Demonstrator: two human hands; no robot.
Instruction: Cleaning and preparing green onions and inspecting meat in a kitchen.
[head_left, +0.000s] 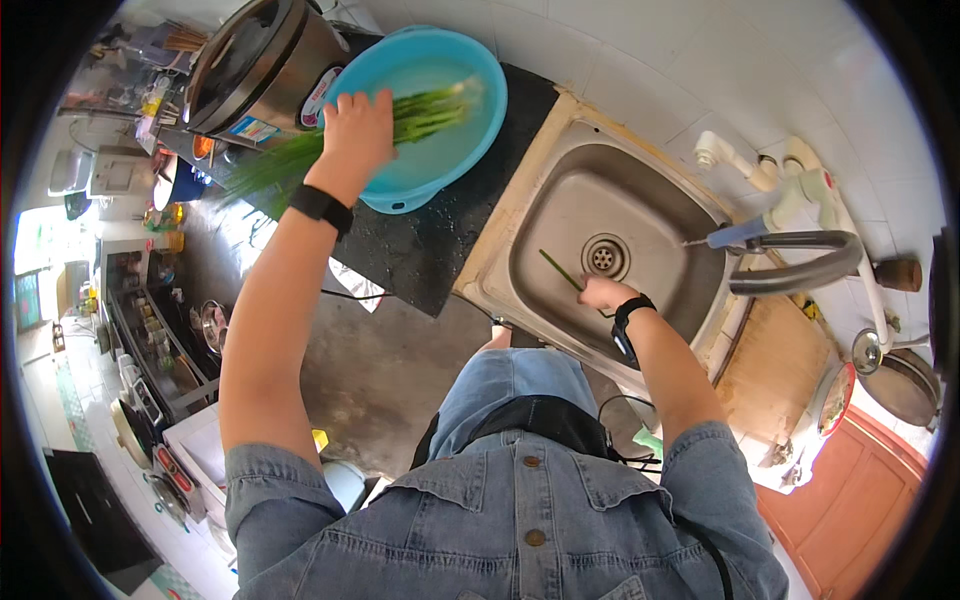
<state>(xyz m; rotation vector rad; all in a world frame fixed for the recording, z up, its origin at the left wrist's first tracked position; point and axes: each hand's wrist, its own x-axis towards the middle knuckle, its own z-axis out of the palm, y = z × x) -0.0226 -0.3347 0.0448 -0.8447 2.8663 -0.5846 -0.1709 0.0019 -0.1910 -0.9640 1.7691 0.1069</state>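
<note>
My left hand (358, 135) is closed round a bunch of long green stalks (431, 115), perhaps green onions or chives, over a light blue plastic basin (469, 176). Their pale ends lie inside the basin, which seems to hold water, and the leafy ends hang out past its left rim. Low in the steel sink (577, 187), my right hand (604, 292) touches a single green stalk (559, 268) beside the drain (604, 256). The fingers are partly hidden, so whether they grip the stalk is unclear. Both wrists wear black bands.
A large steel cooker (262, 67) stands left of the basin on the black countertop (427, 259). A curved faucet (799, 262) and a white tap (724, 154) reach over the sink's right side. A wooden board (780, 360) lies right of the sink, near pans on the wall.
</note>
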